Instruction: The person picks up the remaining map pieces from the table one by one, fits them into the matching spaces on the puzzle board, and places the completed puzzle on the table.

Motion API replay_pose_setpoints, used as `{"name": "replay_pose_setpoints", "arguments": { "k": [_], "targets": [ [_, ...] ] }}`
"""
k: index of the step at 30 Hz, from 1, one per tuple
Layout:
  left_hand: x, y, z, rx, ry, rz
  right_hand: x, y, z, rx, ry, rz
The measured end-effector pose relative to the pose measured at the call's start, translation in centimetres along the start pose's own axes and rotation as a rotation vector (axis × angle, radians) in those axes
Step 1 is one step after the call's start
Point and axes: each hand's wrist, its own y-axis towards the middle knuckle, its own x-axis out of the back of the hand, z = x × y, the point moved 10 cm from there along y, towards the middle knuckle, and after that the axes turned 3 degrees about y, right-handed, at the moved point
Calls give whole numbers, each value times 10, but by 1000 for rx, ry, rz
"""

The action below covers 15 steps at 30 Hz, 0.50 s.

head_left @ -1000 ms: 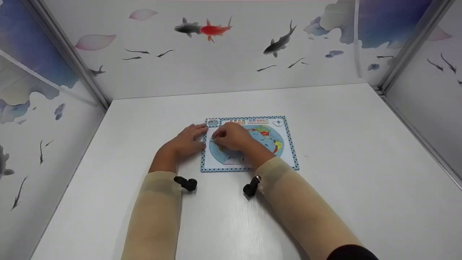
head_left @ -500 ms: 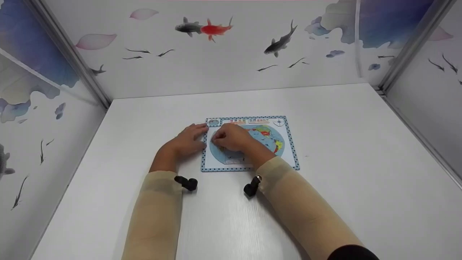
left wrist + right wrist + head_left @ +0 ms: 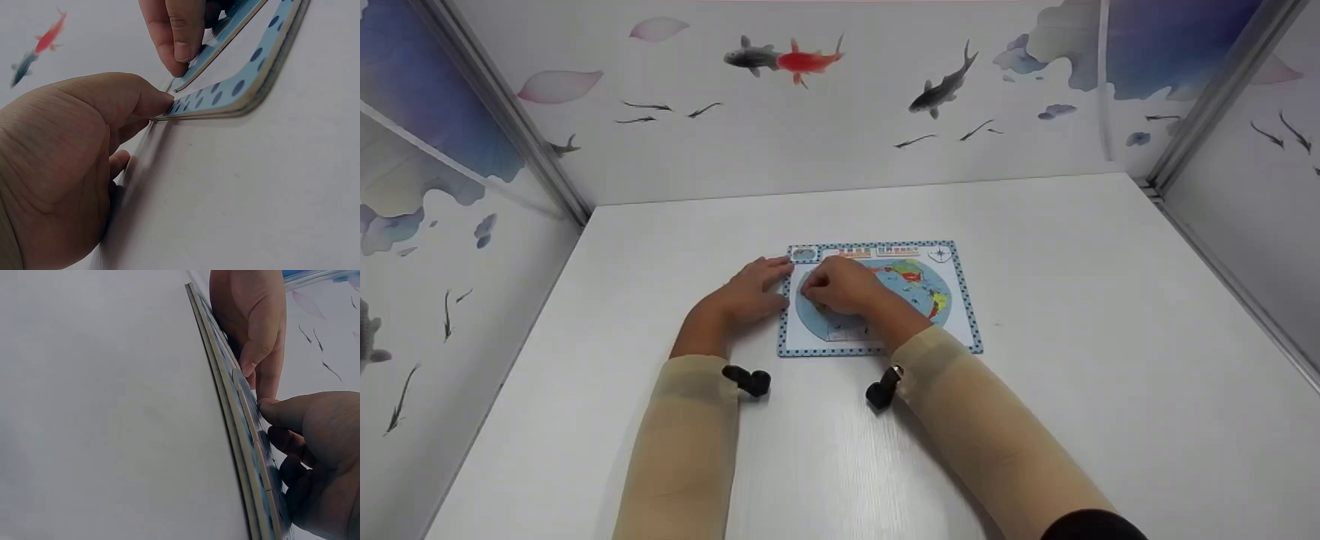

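Note:
A world map puzzle board with a blue dotted border lies flat on the white table. My left hand rests at the board's left edge, fingers extended; in the left wrist view its thumb touches the dotted rim. Over the left part of the blue oval map, my right hand has its fingers curled, with thumb and fingertips together. They pinch the edge of a blue map piece, which stands slightly above the rim. In the right wrist view, several map pieces sit proud of the board. My right hand hides the map's middle.
The white table extends around the board on all sides. Panels printed with fish and petals enclose it at the back wall, left and right. A black wrist mount sits at each sleeve cuff.
Hardly anything differs. My right fingertips shift very slightly at the map's left edge, while the left hand and the board stay put.

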Motion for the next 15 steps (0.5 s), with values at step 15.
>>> {"name": "replay_pose_setpoints", "arguments": {
  "k": [15],
  "targets": [
    [-1,0,2,16,-15,-2,29,-5,-16,-16,202,-107]
  ]
}}
